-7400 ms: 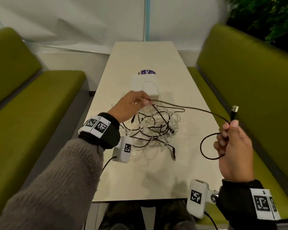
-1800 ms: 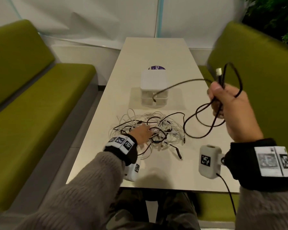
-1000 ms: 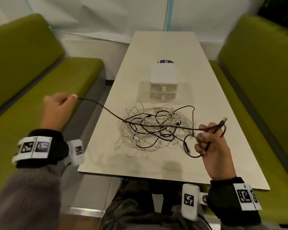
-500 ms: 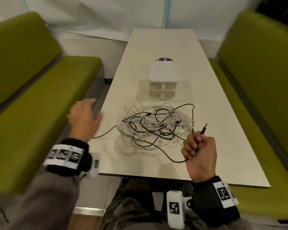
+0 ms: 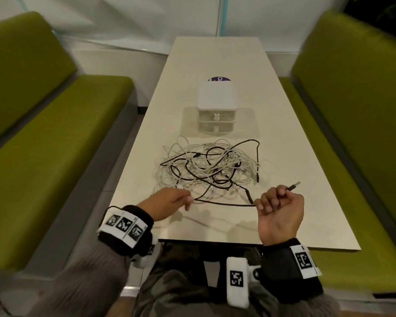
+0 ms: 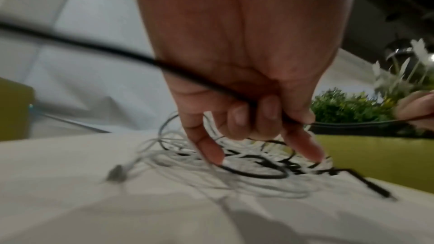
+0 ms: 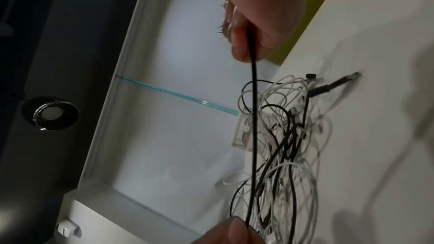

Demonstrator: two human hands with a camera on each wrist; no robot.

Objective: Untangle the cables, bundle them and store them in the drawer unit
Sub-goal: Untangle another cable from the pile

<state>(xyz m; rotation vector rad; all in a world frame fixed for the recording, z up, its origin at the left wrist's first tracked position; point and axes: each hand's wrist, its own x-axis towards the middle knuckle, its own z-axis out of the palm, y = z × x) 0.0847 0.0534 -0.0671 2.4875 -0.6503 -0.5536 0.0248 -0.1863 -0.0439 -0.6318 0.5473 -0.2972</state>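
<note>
Both hands grip one black cable [image 5: 224, 203]: the right hand [image 5: 280, 215] is curled into a fist around it near its end, with the metal plug [image 5: 294, 185] sticking out past the knuckles, and the left hand [image 5: 167, 202] pinches it between thumb and fingertips, the remaining fingers loosely bent. In the left wrist view the cable runs across the palm of the left hand [image 6: 246, 73] and under the curled fingers [image 6: 267, 116]; in the right wrist view it leaves the right hand [image 7: 253, 25] as a straight dark line down to the other thumb. Between the two hands the black cable spans nearly straight, just above the near part of the table [image 5: 295, 170]. Beyond the left hand's pinch it runs back into the tangle of cables [image 5: 210, 168], a loose heap of white and black leads lying on the table just beyond the hands. Several plug ends poke out of the heap on its right side. Farther back, apart from the heap, stands the small white drawer unit [image 5: 216, 108], two drawers stacked, both closed. Behind it a round purple sticker [image 5: 218, 78] shows on the tabletop. Green upholstered benches [image 5: 55, 138] flank the table on both sides, and a pale wall closes the far end.
</note>
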